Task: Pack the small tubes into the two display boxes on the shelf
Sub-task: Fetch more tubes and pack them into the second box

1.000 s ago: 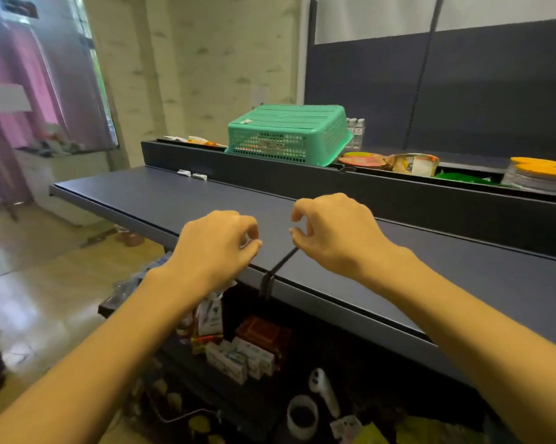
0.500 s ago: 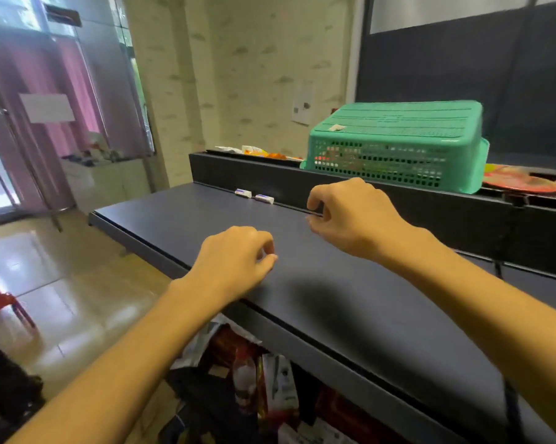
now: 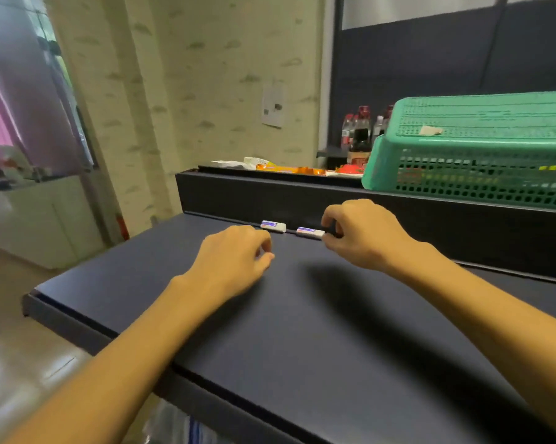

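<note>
Mid-frame, the right hand [image 3: 363,235] pinches the end of one small box [image 3: 309,232]; the left hand [image 3: 235,261], fingers curled, hovers near the other box [image 3: 273,225] on the shelf [image 3: 302,331]; whether it holds anything, I cannot tell.

Two small white boxes with purple labels, lying flat against the shelf's back wall, left box [image 3: 273,225] apart beyond the left hand [image 3: 235,264], right box [image 3: 310,232] at the right hand's [image 3: 363,235] fingertips

Cream patterned wall [image 3: 187,91], pink curtain [image 3: 1,123], glossy floor [image 3: 10,373]
</note>
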### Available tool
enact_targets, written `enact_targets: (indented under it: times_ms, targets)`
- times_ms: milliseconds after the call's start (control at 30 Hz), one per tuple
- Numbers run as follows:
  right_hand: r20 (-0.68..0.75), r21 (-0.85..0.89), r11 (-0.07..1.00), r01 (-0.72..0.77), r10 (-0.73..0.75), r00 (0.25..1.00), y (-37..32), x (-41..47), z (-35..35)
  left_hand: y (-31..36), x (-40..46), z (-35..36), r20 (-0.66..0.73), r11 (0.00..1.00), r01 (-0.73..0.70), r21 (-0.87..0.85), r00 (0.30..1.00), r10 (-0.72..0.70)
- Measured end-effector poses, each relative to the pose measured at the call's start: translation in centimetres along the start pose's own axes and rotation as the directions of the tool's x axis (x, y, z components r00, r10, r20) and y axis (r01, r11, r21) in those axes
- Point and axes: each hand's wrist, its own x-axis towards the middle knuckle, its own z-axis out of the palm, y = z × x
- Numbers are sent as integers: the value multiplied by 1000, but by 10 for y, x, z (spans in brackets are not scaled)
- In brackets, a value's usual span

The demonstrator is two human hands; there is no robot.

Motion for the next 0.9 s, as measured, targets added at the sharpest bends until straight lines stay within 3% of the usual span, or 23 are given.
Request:
enact_targets:
  times_ms: [200, 400, 667, 900]
  targets:
    - [29, -26, 955, -297, 297, 954, -11, 40, 48, -70, 62, 48, 48, 976, -200, -86, 978, 204]
    - [-14, -46, 900, -434, 433, 901, -19, 48, 84, -79, 111, 87, -64, 934, -342, -106, 940, 336]
    - [-104, -38, 874, -485, 479, 872, -24, 54, 108, -85, 127, 110, -205, 916, -340, -215, 932, 298]
    - [-75, 14, 878, -479, 479, 875, -21, 55, 110, -90, 127, 115, -128, 908, -272, -318, 962, 243]
